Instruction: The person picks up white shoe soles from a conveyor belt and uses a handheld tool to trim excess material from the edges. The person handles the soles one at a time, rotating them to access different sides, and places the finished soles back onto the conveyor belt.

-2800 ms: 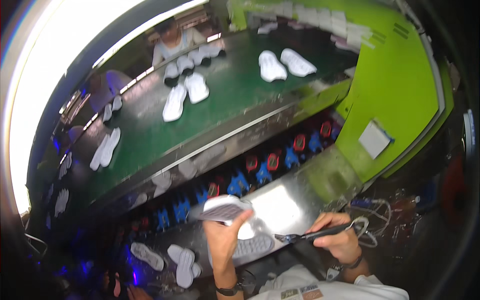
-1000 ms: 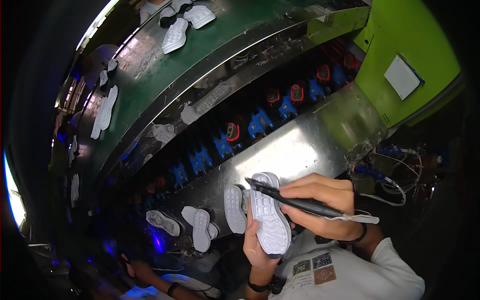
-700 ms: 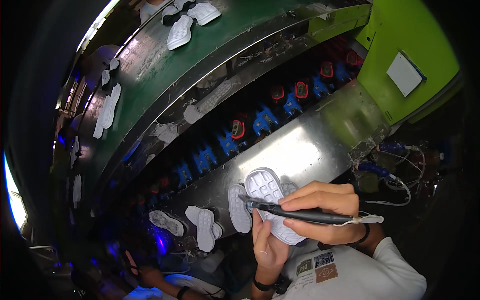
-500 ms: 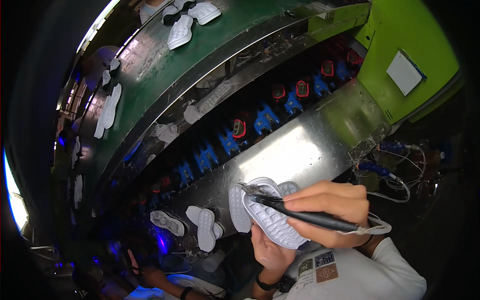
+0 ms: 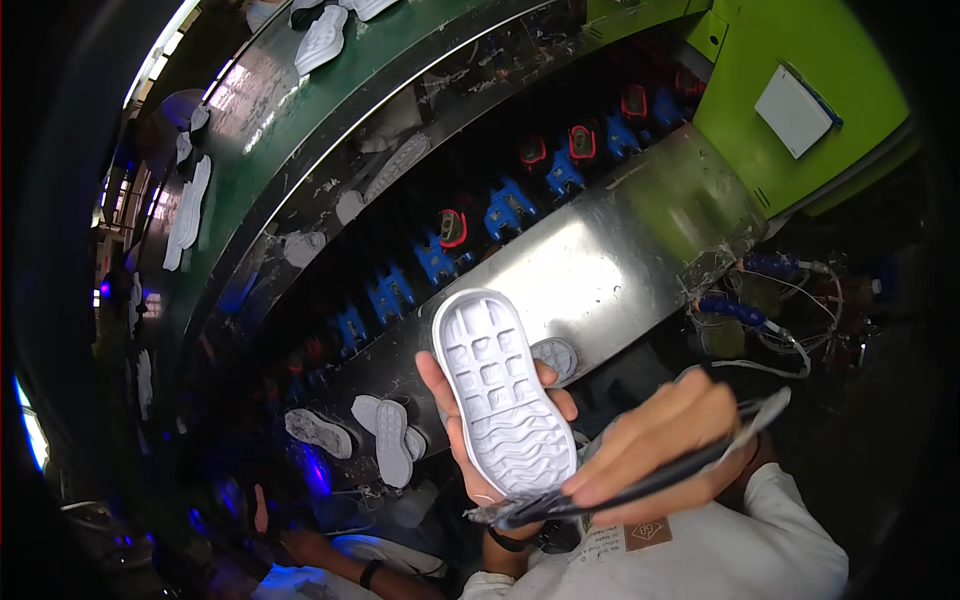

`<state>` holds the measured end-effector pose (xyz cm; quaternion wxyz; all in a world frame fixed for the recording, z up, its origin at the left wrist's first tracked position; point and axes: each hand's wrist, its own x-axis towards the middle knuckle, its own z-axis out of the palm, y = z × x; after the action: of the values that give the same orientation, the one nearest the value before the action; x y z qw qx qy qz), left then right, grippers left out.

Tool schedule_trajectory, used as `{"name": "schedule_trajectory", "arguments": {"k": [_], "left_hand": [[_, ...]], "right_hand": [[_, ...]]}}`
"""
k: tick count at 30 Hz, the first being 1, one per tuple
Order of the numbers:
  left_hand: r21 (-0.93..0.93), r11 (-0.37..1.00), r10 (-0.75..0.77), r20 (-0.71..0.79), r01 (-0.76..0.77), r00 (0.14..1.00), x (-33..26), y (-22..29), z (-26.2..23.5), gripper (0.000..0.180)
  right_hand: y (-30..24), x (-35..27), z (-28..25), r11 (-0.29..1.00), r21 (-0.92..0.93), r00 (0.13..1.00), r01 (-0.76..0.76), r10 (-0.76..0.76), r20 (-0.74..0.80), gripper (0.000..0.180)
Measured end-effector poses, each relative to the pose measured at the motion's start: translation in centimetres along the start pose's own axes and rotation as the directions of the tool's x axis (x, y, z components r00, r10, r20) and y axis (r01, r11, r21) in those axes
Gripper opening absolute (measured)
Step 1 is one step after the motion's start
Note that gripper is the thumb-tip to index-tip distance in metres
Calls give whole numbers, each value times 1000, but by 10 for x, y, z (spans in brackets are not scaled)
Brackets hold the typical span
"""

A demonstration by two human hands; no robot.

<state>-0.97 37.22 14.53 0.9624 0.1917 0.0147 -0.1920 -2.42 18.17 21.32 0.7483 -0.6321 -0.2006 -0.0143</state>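
My left hand (image 5: 464, 462) grips a white shoe sole (image 5: 488, 370) from beneath, thumb and fingers at its edges. The sole's wide end points away from me, and its face with square hollows and wavy ridges is turned up. My right hand (image 5: 665, 440) is closed round a black-handled brush (image 5: 625, 488) with a ragged grey tip and a pale tube at its back end. That tip is at the near end of the sole; motion blur hides whether they touch. Behind the held sole, part of another grey-white sole (image 5: 556, 357) shows over the bench.
A shiny metal bench (image 5: 590, 270) runs across in front. Several soles (image 5: 392, 445) lie at its left end. Beyond stand blue clamps (image 5: 510, 207) and a green conveyor (image 5: 262, 105) carrying more soles. A green cabinet (image 5: 820, 60) is at right; another person's arm (image 5: 335, 565) is lower left.
The held sole has been raised and turned more upright, its whole upper face now showing. My right hand has moved the brush from the sole's far end to its near end.
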Motion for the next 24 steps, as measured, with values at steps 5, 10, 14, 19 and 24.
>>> {"name": "schedule_trajectory", "arguments": {"k": [5,10,14,19,24], "left_hand": [[-109,993,53,128,-39,990,34,-4,28,55],[95,979,-180,15,178,984,29,22,50,73],[336,863,-406,18,377,914,32,36,50,79],[-45,934,-284,509,355,812,38,31,38,56],[-24,985,-156,275,169,949,38,29,37,48]], "right_hand": [[-1,-9,24,961,-221,986,168,-168,20,23],[-23,9,-32,866,-442,972,234,-203,118,22],[-19,-13,3,887,-407,965,217,-134,224,22],[-12,10,15,961,-34,954,273,-266,138,21],[-24,18,4,980,-178,986,95,-68,151,24]]}}
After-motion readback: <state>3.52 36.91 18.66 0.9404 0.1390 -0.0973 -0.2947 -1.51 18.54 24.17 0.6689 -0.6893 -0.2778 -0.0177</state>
